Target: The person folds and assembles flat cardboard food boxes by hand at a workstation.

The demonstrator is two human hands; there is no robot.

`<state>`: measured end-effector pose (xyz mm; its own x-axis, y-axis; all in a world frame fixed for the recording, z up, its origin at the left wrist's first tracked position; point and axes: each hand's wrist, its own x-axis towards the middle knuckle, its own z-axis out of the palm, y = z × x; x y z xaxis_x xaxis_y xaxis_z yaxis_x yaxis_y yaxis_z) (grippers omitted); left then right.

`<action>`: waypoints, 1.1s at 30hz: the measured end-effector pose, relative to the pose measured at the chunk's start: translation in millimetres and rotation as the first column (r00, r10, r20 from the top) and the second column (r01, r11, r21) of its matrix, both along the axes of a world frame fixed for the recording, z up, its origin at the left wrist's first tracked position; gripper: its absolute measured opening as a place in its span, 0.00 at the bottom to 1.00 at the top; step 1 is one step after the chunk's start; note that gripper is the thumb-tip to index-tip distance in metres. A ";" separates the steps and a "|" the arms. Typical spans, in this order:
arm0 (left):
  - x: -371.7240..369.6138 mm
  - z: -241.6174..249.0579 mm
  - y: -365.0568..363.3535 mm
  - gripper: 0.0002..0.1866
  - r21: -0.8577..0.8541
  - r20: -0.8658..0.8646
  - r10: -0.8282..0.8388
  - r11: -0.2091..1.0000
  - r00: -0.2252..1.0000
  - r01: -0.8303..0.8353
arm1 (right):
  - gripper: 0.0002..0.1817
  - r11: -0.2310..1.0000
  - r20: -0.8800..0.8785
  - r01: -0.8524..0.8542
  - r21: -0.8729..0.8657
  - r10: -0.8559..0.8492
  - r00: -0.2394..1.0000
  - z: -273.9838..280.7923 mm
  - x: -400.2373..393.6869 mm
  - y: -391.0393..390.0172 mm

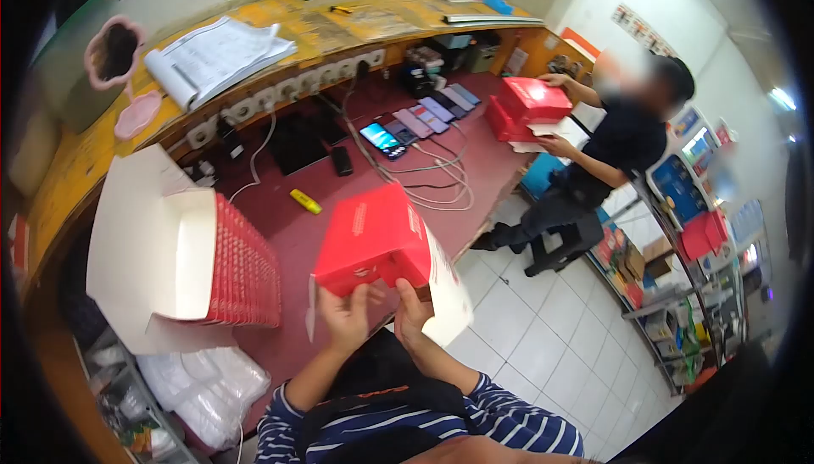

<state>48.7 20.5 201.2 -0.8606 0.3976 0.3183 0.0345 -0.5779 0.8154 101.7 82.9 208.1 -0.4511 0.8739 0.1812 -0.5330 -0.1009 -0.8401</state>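
A red box (365,231) with a white flap on its right side is held up over the dark red table, in front of my body. My left hand (346,316) pinches the box's near lower edge. Beside it, my right hand (411,307) has its fingers closed on the same near side, by an opening in the cardboard. Left of the box stands a stack of nested red boxes (248,269) with a white inside and a wide white flap. Just beyond the held box lies a yellow highlighter (305,201).
Phones (383,139), white cables and power sockets line the table's back (500,176). Papers (216,57) lie on the yellow shelf. At right, a seated co-worker (623,133) holds another red box (536,100). Plastic wrap (203,388) is at lower left.
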 end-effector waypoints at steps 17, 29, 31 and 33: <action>-39.9 9.2 -26.1 0.11 0.624 0.678 -0.599 0.775 0.426 0.097 | 0.21 0.954 0.012 -0.185 -0.237 0.193 0.981 -5.5 -13.7 17.1; -19.9 -17.1 -53.0 0.12 -0.556 0.123 -0.360 0.747 0.925 0.365 | 0.24 0.948 0.091 -0.265 -0.175 0.284 0.955 -20.3 -27.1 -3.0; -22.4 32.4 -68.4 0.14 -0.924 -0.183 -0.425 0.382 0.887 -0.007 | 0.22 0.907 0.309 -0.396 -0.140 0.420 0.853 -10.1 -26.9 10.2; -21.5 44.3 -70.2 0.21 -0.686 -0.588 0.071 0.484 0.806 -0.543 | 0.20 0.550 0.510 -0.603 0.578 0.333 0.793 -31.8 -16.4 31.3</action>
<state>27.2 -49.6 245.5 -0.8343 0.4093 0.3694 0.5342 0.4341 0.7254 85.3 114.2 176.4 -0.9004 0.1912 0.3909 -0.2884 0.4103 -0.8652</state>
